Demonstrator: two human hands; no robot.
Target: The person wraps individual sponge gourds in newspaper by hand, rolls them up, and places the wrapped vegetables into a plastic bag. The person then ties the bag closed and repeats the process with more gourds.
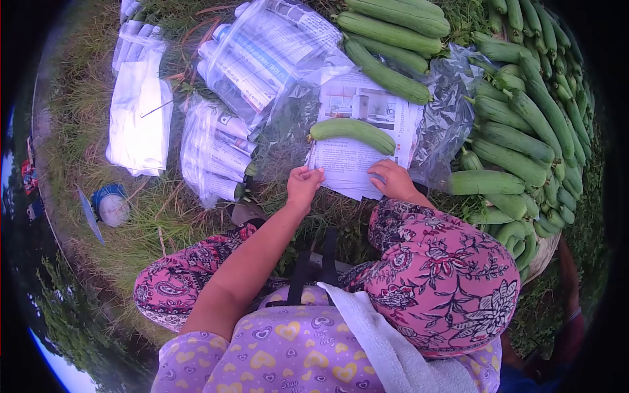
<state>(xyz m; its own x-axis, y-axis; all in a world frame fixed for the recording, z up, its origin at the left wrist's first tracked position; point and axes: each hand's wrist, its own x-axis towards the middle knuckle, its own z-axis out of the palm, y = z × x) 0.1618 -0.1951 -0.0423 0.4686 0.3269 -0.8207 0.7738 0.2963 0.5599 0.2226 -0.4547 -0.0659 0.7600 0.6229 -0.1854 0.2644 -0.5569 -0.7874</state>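
A single green sponge gourd (354, 133) lies across a stack of newspaper sheets (347, 171) in front of me. My left hand (305, 186) is closed at the near left corner of the newspaper, thumb and fingers pinching its edge. At the near right edge, my right hand (394, 179) has its fingers bent and gripping the paper. Clear plastic sheeting (447, 121) spreads under and beside the stack. Another long gourd (386, 73) rests over the far edge of the newspaper.
Many loose gourds (508, 121) are heaped on the right. Newspaper-wrapped bundles in clear plastic (252, 62) lie at the left, with a smaller bundle (216, 150) nearer. Farther left are white bags (137, 121) and a blue round-dial scale (111, 204). Another person's arm (569, 281) shows at lower right.
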